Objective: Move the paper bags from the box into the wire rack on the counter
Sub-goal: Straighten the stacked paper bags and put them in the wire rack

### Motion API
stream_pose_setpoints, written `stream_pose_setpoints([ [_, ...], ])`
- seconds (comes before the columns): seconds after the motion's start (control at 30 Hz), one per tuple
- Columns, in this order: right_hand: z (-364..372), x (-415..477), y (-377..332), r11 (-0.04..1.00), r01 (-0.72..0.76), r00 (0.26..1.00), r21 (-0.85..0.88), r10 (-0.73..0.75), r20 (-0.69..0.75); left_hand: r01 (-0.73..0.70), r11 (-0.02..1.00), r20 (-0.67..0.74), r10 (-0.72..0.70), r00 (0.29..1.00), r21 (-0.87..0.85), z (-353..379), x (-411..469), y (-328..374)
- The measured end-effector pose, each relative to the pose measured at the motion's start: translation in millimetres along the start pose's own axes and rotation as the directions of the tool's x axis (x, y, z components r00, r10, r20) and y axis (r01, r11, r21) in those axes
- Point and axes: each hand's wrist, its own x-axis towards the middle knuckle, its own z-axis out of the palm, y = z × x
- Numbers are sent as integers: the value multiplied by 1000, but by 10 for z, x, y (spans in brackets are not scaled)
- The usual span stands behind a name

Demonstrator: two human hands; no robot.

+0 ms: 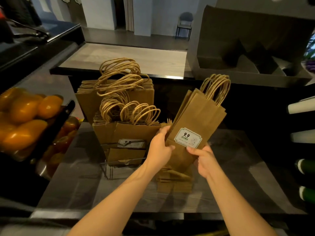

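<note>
Bundle of paper bags: held up over the desk, tilted to the right, just right of the wire rack.
- Left hand wraps the bundle's lower left edge, thumb on the front face.
- Right hand pinches the lower right edge. Neither hand holds anything besides the bundle.

Handling, as I judge it:
- Flat-folded brown paper, light. As a pack it looks fairly stiff, but single bags could slide against each other and fan out.
- It probably creases easily.
- The twisted-paper handles loop out loose (likely to snag on the handles of the racked bags).
- Best hold is low on the folded body at both edges, not by the loops.

Writing:
- White label with a green border reads "9.9" in large figures. The green line beneath is too small to read.
- A like label sits on the front racked bag, partly hidden.

Other things:
- A flat stack lies on the desk under the bundle.
- The box is far right, open, its inside too dark to tell.
</note>
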Motion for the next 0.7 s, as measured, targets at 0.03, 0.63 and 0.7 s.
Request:
stream_pose_setpoints([
  [0.03,52,-14,-27,1000,16,1000,-12,-16,10,-15,1000,-1,15,1000,-21,-67,-37,15],
  [0.63,969,-38,-277,965,262,952,-9,-256,169,145,987,-155,-134,979,62,-1368,-133,-159],
  [0.7,1010,-33,-303,947,319,927,-42,-302,223,132,989,-182,-119,976,62,-1378,-122,-261],
])
